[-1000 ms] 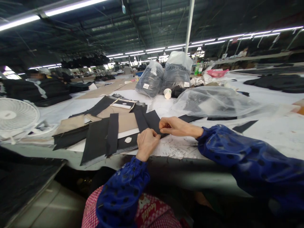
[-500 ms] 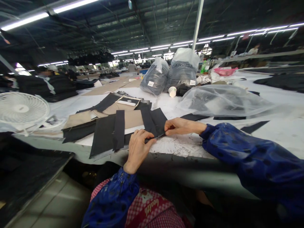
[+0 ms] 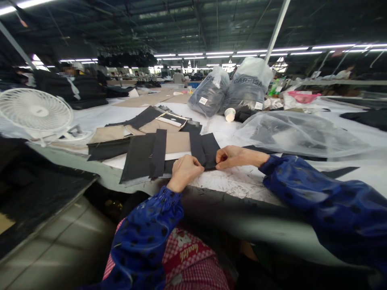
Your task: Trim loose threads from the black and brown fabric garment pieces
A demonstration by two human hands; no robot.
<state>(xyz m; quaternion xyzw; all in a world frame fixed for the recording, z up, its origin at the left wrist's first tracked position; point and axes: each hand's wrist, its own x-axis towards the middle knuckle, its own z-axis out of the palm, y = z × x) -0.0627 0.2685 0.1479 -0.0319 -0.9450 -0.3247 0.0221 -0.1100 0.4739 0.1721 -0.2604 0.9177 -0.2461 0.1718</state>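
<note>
While both hands work at the table's point(image 3: 242, 186) front, watch the black fabric piece point(image 3: 208, 148); it lies flat, its near edge towards the person, just right of a tan panel point(image 3: 177, 141) and a long black strip point(image 3: 159, 153); the left hand point(image 3: 185, 171) is curled tight, thumb and fingers closed on that near edge; the right hand point(image 3: 234, 157) comes in from the other side, fingertips pinched together on the same edge, the two hands almost touching; by my reading, the step here is fine work on the hem of that piece, separating or picking at a layer, though I can't see the edge itself between the fingers; any next move calls for a firm pinch on both sides and a steady, even pull, so the cloth does not drag the neighbouring pieces askew; further back stand a paper cup point(image 3: 230, 114), two bagged bundles point(image 3: 248, 89) and a clear plastic bag point(image 3: 298, 135) sprawled on the right; a white fan point(image 3: 36, 112) sits off to the left, well apart.
</note>
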